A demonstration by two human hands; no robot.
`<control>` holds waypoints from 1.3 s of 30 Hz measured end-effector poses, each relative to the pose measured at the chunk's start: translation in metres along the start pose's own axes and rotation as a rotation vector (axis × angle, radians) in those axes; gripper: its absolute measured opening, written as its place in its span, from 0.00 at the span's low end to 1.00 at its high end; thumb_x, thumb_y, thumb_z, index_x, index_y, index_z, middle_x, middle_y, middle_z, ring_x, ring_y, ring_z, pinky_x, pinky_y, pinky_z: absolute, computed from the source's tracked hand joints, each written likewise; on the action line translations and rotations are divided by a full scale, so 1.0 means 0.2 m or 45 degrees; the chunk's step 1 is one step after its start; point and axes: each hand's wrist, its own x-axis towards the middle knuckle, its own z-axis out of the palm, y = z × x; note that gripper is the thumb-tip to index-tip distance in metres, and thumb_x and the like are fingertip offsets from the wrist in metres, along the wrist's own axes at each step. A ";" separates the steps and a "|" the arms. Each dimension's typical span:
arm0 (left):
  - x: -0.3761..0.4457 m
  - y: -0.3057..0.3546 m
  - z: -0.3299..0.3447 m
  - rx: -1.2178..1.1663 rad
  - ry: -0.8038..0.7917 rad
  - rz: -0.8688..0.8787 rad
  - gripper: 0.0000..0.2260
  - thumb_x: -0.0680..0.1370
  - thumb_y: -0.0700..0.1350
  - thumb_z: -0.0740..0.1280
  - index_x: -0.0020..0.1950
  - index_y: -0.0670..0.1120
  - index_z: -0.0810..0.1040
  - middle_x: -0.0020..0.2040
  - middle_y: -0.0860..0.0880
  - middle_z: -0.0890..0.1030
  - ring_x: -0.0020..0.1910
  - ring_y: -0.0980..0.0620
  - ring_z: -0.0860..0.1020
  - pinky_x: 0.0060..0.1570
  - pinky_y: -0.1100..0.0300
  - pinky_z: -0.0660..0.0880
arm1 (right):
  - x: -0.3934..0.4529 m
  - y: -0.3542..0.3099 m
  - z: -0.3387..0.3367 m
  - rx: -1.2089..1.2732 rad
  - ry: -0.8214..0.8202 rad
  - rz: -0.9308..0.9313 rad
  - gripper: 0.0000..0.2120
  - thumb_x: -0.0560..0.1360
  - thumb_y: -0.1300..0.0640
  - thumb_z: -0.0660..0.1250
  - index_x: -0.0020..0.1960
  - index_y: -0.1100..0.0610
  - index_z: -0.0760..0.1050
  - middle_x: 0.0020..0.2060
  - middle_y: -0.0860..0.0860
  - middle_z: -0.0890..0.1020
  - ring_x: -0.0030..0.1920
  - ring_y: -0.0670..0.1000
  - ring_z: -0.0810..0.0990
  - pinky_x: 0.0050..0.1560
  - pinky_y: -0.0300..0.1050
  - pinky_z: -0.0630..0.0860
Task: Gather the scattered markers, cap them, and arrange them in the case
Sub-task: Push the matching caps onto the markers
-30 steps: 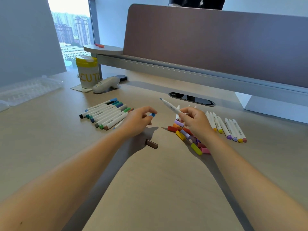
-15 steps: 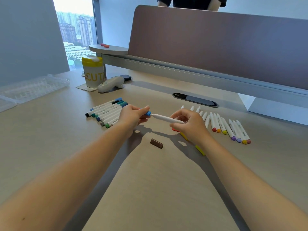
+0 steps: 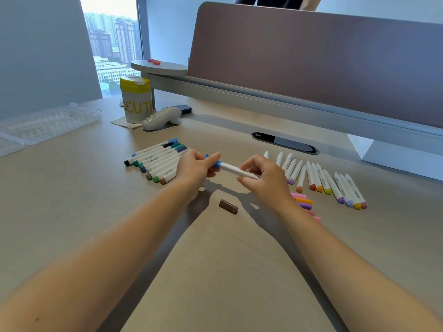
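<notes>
Right now both hands meet in the middle of the frame, holding one white marker (image 3: 236,170) up off the desk (image 3: 215,271). The left hand (image 3: 195,167) has its thumb and fingers curled round the blue cap (image 3: 217,163) at the marker's left end. The right hand (image 3: 266,179) pinches the white body at the other end. The marker lies almost flat between them, tipped a little down to the right.

Just left of the left hand sits a neat row of capped markers (image 3: 157,160), side by side, with dark, blue, green and brown ends. The left hand covers part of that row.

To the right of the right hand lies a row of markers without caps (image 3: 318,179), their colored ends pointing toward the bottom of the frame. Below that row, partly hidden by the right wrist, is a little pile of loose caps (image 3: 303,202) in pink, orange and purple.

One brown cap (image 3: 228,207) lies alone on the desk, just below the two hands.

The clear plastic case (image 3: 48,122) lies at the far left of the frame, well apart from the markers. In the upper middle left stand a white tub with a yellow lid (image 3: 136,99) and a white gadget (image 3: 161,118) beside it.
</notes>
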 end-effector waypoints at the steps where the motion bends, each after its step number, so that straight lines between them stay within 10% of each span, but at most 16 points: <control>1: 0.00 0.00 0.00 -0.003 0.000 0.008 0.09 0.76 0.45 0.65 0.39 0.45 0.67 0.36 0.48 0.77 0.35 0.55 0.77 0.42 0.62 0.75 | 0.00 0.00 0.00 -0.001 0.006 0.006 0.06 0.73 0.62 0.67 0.49 0.61 0.74 0.34 0.48 0.73 0.34 0.45 0.71 0.34 0.32 0.67; 7: 0.00 0.00 0.02 -0.004 0.023 0.051 0.09 0.77 0.44 0.65 0.40 0.46 0.66 0.37 0.46 0.77 0.35 0.55 0.77 0.42 0.61 0.75 | 0.03 -0.02 0.00 -0.027 0.048 0.014 0.03 0.72 0.63 0.67 0.46 0.59 0.74 0.32 0.46 0.70 0.36 0.49 0.70 0.33 0.34 0.64; 12: -0.02 0.02 0.04 -0.111 -0.080 -0.031 0.17 0.76 0.41 0.66 0.61 0.40 0.65 0.42 0.45 0.78 0.34 0.56 0.77 0.24 0.74 0.72 | 0.03 0.00 0.03 0.002 0.025 -0.004 0.07 0.74 0.61 0.66 0.52 0.61 0.73 0.33 0.43 0.69 0.33 0.43 0.70 0.34 0.30 0.66; 17: 0.01 0.03 0.03 -0.126 -0.095 -0.092 0.18 0.77 0.39 0.64 0.65 0.42 0.65 0.40 0.48 0.75 0.35 0.55 0.75 0.36 0.66 0.74 | 0.03 -0.01 0.02 0.148 -0.028 0.040 0.10 0.76 0.56 0.64 0.54 0.60 0.75 0.36 0.44 0.73 0.37 0.42 0.72 0.36 0.27 0.70; 25: 0.10 0.00 0.00 0.233 -0.072 0.085 0.19 0.79 0.41 0.57 0.71 0.49 0.65 0.60 0.45 0.74 0.46 0.54 0.71 0.39 0.64 0.69 | 0.14 0.22 -0.09 -0.174 0.136 0.344 0.17 0.77 0.53 0.61 0.65 0.55 0.71 0.65 0.55 0.73 0.65 0.55 0.69 0.65 0.58 0.68; 32: 0.17 -0.01 0.00 0.708 -0.102 0.338 0.17 0.79 0.43 0.61 0.68 0.47 0.70 0.58 0.44 0.78 0.47 0.54 0.74 0.47 0.61 0.72 | 0.25 0.29 -0.09 -0.613 -0.110 0.500 0.17 0.78 0.46 0.58 0.65 0.49 0.71 0.62 0.56 0.75 0.67 0.58 0.63 0.63 0.52 0.60; 39: 0.21 -0.06 -0.03 1.258 -0.100 0.470 0.15 0.78 0.48 0.62 0.64 0.48 0.74 0.55 0.47 0.79 0.54 0.49 0.75 0.55 0.54 0.72 | 0.33 0.26 -0.03 -0.551 -0.111 0.438 0.03 0.71 0.57 0.67 0.42 0.55 0.79 0.41 0.53 0.81 0.54 0.56 0.74 0.51 0.48 0.62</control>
